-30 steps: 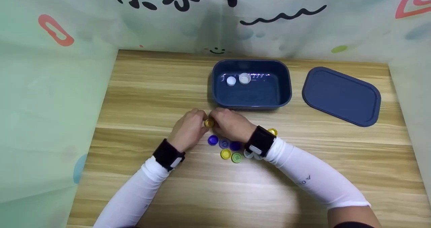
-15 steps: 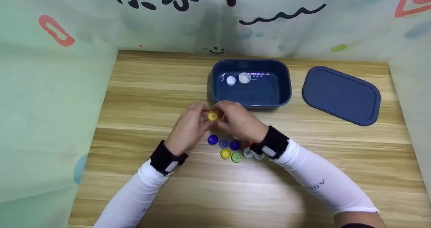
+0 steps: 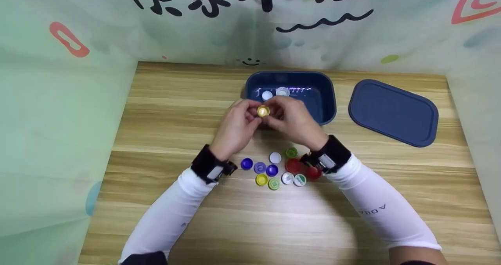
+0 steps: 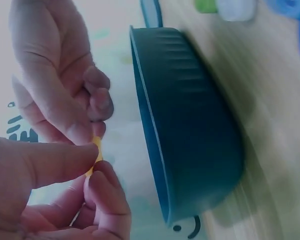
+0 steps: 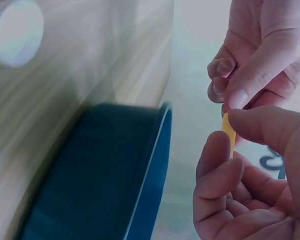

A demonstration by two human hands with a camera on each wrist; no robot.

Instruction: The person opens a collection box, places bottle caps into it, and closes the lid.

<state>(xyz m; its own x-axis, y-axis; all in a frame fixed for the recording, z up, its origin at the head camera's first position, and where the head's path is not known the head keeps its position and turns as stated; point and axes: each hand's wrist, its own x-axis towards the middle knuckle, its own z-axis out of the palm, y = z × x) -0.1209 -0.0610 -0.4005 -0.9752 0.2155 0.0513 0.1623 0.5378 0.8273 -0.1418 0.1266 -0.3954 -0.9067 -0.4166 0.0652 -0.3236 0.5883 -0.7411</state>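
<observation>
A small yellow bottle cap (image 3: 263, 111) is held up at the front rim of the navy box (image 3: 327, 106) in the head view. My left hand (image 3: 236, 126) pinches it from the left, and my right hand (image 3: 297, 120) pinches it from the right. Both wrist views show the cap (image 4: 98, 147) edge-on, between thumbs and fingertips, raised beside the box's open side. Inside the box lie a smaller white cap (image 3: 267, 96) and a larger white cap (image 3: 282, 91). My hands cover part of the box's front wall.
Loose caps lie on the wooden table (image 3: 176, 112) nearer the body: blue cap (image 3: 246, 163), yellow cap (image 3: 261, 179), green cap (image 3: 291, 152), red cap (image 3: 292, 166), white cap (image 3: 275, 157) and several others. The box's navy lid (image 3: 393, 112) lies to the right. A printed cloth stands behind.
Both hands have carried the yellow cap forward and slightly right, from the table in front of the box to its front rim. The caps under the right wrist have come into view.
</observation>
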